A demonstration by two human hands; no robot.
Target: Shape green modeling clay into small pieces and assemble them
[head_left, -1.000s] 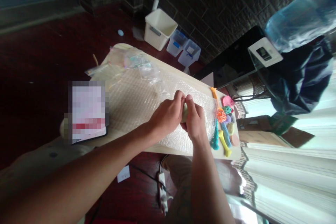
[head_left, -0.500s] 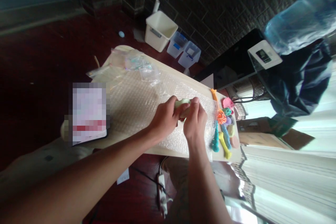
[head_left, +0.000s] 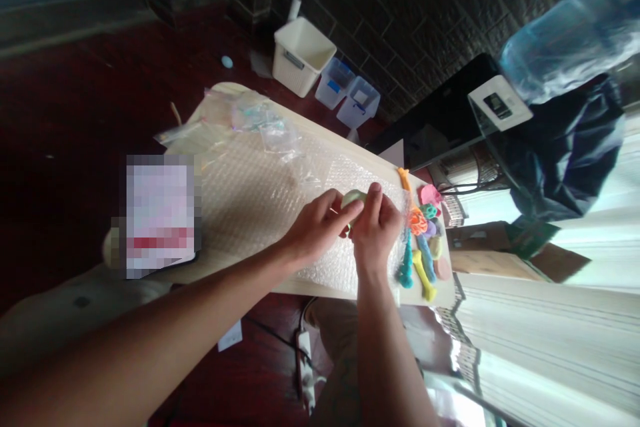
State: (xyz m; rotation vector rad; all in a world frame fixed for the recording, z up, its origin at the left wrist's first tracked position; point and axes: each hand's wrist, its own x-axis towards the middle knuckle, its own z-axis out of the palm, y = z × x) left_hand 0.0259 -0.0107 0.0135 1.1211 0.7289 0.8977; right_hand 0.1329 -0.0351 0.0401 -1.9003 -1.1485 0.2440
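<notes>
The person's left hand and right hand, fingers curled nearly closed, pinch a rounded pale-green piece between them, partly hiding it, above clear bubble wrap on a pale table. Beside the right hand lie an orange openwork ball, a long teal piece and a yellow bone-shaped piece; crumpled transparent plastic bags cover the wrap's far left.

Pale curtains and reddish floor suggest a home.

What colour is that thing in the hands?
The thing is pale green, best seen in the head view.
</notes>
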